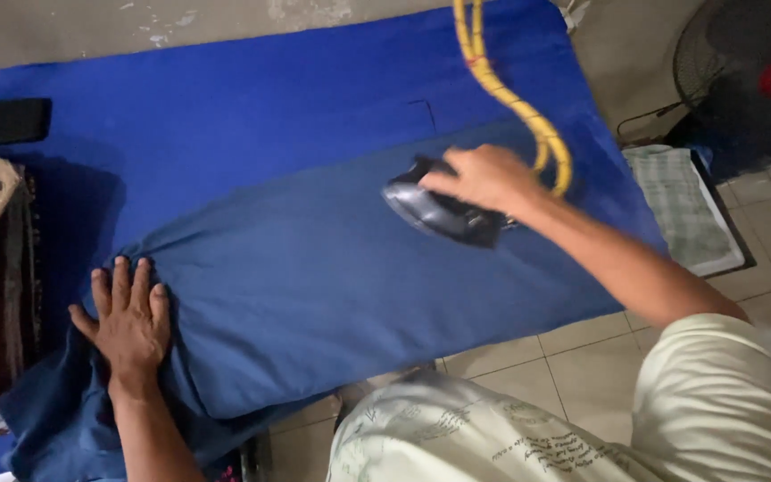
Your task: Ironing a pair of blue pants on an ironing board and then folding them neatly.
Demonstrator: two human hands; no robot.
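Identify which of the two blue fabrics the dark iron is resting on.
The darker, slate-blue garment under the dark iron, not the brighter royal-blue cover spread beneath it.

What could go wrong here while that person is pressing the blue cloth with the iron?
The yellow cord loops close over the right hand gripping the iron; it might snag or drag across the cloth. The left hand lies flat on the dark blue garment, which bunches at that end, so a long stroke could come near the fingers or press creases in. Resting the iron in one spot might scorch the fabric.
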